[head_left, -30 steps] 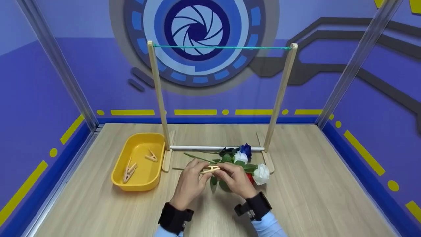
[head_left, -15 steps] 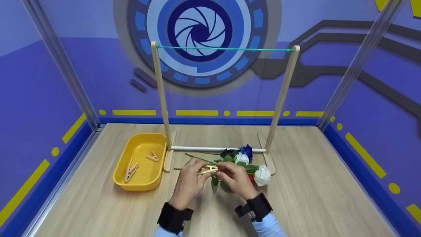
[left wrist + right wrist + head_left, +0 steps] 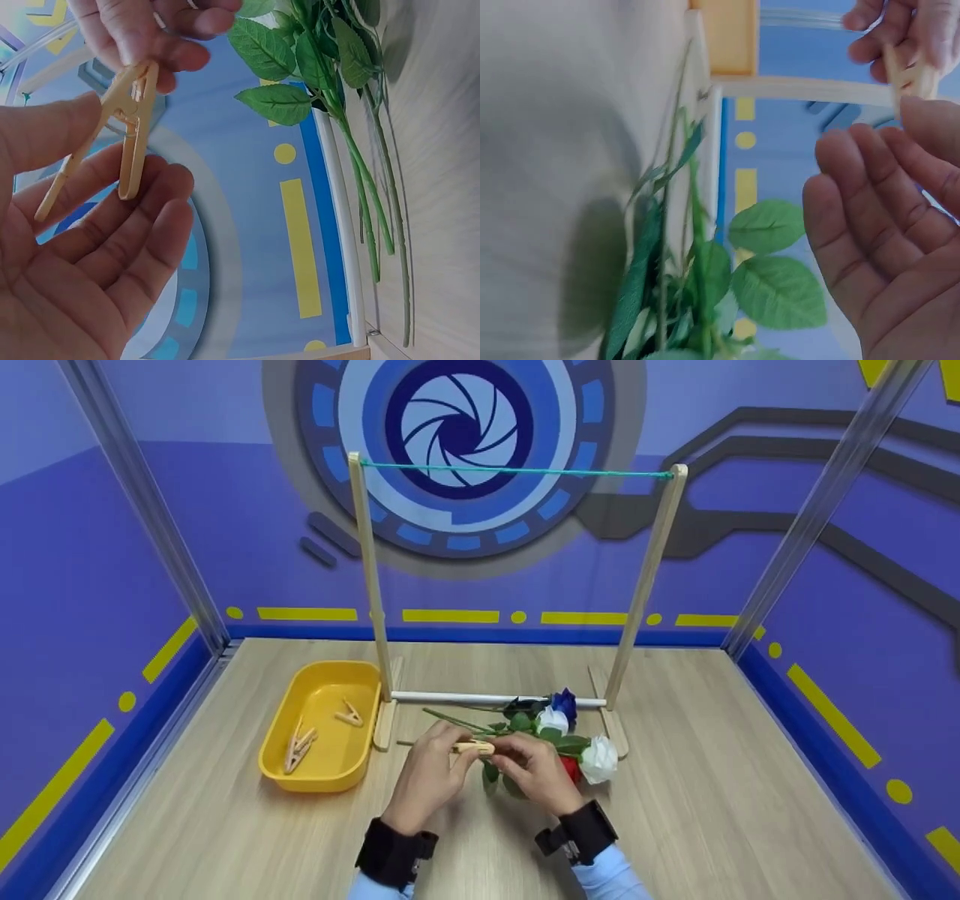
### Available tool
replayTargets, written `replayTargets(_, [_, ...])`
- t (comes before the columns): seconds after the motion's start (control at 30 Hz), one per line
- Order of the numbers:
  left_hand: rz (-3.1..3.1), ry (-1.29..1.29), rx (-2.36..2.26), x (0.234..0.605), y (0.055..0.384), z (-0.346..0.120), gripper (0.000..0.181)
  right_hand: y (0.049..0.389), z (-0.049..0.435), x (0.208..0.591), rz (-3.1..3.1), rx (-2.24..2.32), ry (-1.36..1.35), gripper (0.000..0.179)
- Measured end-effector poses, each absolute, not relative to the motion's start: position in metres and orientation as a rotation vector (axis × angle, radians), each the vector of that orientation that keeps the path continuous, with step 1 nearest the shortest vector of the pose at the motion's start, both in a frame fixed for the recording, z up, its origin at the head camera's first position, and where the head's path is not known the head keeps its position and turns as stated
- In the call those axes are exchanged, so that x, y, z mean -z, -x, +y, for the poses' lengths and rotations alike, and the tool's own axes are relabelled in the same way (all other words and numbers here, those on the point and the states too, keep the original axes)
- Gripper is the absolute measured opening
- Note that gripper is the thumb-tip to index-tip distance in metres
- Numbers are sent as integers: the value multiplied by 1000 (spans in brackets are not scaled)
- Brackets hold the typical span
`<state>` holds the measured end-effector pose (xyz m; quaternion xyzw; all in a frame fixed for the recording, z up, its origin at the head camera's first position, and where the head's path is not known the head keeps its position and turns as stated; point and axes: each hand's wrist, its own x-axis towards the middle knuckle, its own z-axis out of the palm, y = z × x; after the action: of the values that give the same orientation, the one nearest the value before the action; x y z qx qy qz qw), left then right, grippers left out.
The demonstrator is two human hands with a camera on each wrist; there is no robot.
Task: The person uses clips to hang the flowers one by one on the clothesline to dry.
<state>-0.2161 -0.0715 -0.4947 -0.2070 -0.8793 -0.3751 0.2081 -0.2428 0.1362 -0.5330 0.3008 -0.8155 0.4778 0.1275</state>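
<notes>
A wooden clothespin (image 3: pixel 478 748) is held up between both hands in the head view. My left hand (image 3: pixel 426 784) holds its handle end; in the left wrist view, thumb and fingers lie on the spread legs of the clothespin (image 3: pixel 129 154). At the opposite end, my right hand (image 3: pixel 541 771) pinches the tip between thumb and fingers. Just behind the hands lie artificial roses: a white rose (image 3: pixel 600 759), another white rose (image 3: pixel 552 720), a blue rose (image 3: pixel 564 706) and a red rose (image 3: pixel 570 769), partly hidden by my right hand. Green stems (image 3: pixel 367 195) point left.
A yellow tray (image 3: pixel 271 765) at left contains several clothespins (image 3: pixel 299 751). Behind the flowers, a wooden stand has a left post (image 3: pixel 367 577), a right post (image 3: pixel 648 585), a teal string (image 3: pixel 517 470) across the top and a white rod (image 3: pixel 450 697) low down.
The clothespin has turned between my fingers and shows more edge-on, its legs looking closer together from above. Both hands stay in nearly the same place. The head view has shifted slightly.
</notes>
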Motion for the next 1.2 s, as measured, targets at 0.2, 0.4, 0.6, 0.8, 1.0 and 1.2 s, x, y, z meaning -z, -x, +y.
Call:
replayTargets(0.2, [-2429, 506, 1037, 496, 217, -77, 17, 242, 136, 538, -2581, -1081, -748, 14])
replayTargets(0.4, [-2407, 506, 1055, 495, 218, -79, 18, 245, 135, 548, -2651, -765, -709, 9])
replayTargets(0.6, [-2395, 500, 1055, 494, 217, -80, 19, 248, 136, 563, -2577, -581, -734, 12])
replayTargets(0.8, [-2394, 502, 1045, 493, 218, -81, 19, 249, 136, 567, -2587, -550, -706, 18])
replayTargets(1.0, [-2383, 509, 1040, 492, 218, -82, 18, 249, 137, 567, -2558, -489, -698, 27])
replayTargets(1.2, [-2388, 502, 1053, 492, 218, -83, 18, 249, 141, 567, -2566, -434, -680, 22])
